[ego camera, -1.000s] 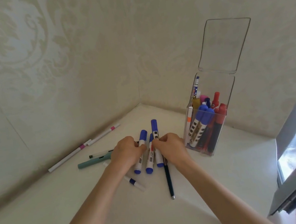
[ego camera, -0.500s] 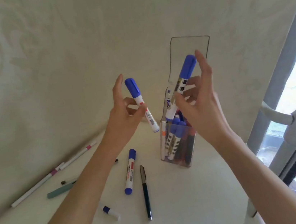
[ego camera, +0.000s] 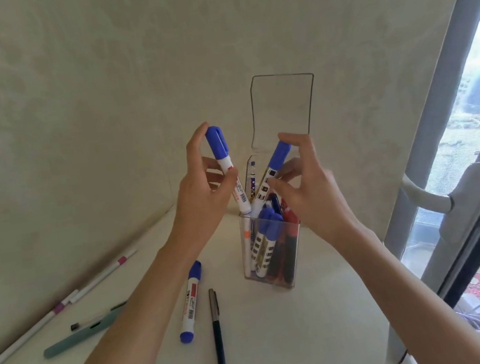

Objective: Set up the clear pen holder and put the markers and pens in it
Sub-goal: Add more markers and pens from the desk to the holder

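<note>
Our left hand (ego camera: 203, 192) pinches a blue-capped marker (ego camera: 226, 168) between thumb and fingers (ego camera: 194, 145), cap up, its lower tip just above the left rim of the clear pen holder (ego camera: 272, 254). Our right hand (ego camera: 310, 191) pinches a second blue marker (ego camera: 271, 174) the same way, fingers loosely curled around the cap end, and its lower end already dips among the markers standing inside the holder.

A second ago both hands were down on the tabletop gathering the loose pile; half a second ago they had lifted one marker each, held clear of the holder. Now both markers have come down over the opening — the right one is entering, the left one is about to. We judge this to be the drop-in step, with the holder already fairly full, so the tips may need steering into gaps.

The holder stands upright toward the tabletop's far corner, its clear lid (ego camera: 282, 109) flipped up behind it. Still lying on the tabletop: another blue marker (ego camera: 190, 301) and a dark pen (ego camera: 218, 337) nearer us, a teal pen (ego camera: 81, 334) and two thin white pens (ego camera: 65, 305) along the left edge — so several trips remain.
</note>
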The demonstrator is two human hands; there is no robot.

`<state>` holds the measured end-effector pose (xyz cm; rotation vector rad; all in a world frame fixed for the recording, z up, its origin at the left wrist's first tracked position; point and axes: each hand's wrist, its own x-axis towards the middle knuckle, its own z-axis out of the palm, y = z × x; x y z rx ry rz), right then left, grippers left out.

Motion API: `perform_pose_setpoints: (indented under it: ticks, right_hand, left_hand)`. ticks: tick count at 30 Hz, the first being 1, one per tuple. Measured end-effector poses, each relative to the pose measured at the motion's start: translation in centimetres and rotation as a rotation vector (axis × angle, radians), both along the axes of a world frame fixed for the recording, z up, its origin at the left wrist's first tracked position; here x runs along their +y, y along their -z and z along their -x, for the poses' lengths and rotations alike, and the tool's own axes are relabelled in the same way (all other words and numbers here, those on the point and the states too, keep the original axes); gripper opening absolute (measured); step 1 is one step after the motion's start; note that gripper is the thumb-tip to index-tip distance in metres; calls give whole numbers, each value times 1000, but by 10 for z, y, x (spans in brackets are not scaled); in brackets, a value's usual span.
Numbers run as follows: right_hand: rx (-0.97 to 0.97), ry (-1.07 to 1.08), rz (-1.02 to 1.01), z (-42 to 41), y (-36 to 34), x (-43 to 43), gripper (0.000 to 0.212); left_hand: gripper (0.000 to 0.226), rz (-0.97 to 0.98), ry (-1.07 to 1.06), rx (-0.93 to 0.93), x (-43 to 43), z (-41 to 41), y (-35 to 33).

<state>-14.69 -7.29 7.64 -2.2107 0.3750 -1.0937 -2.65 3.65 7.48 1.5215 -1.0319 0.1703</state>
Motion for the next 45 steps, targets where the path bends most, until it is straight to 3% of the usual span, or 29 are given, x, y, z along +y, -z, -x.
perform_pose_setpoints:
  ticks: [6, 15, 17, 22, 30, 38, 45]
  right_hand:
    - [187, 120, 396, -10, 6, 0, 34]
    - [600, 31, 633, -9, 5, -4, 53]
    - [557, 15, 584, -7, 5, -7, 54]
    - [202, 7, 252, 10, 2, -6, 64]
    - [92, 15, 68, 21, 2, -5, 59]
    - [111, 43, 127, 16, 11, -3, 57]
    - [85, 210, 428, 13, 34, -14, 49]
  left_hand:
    - [69, 5, -2, -43, 7, -1, 1]
    - [65, 61, 50, 14, 12, 2, 5]
    - [64, 60, 62, 6, 10, 7, 5]
    - [66, -2, 77, -41, 0, 11, 2]
    - [66, -48, 18, -163, -1, 8, -15]
    - [64, -166, 66, -201, -7, 8, -7]
    - [58, -298, 58, -235, 0, 3, 38]
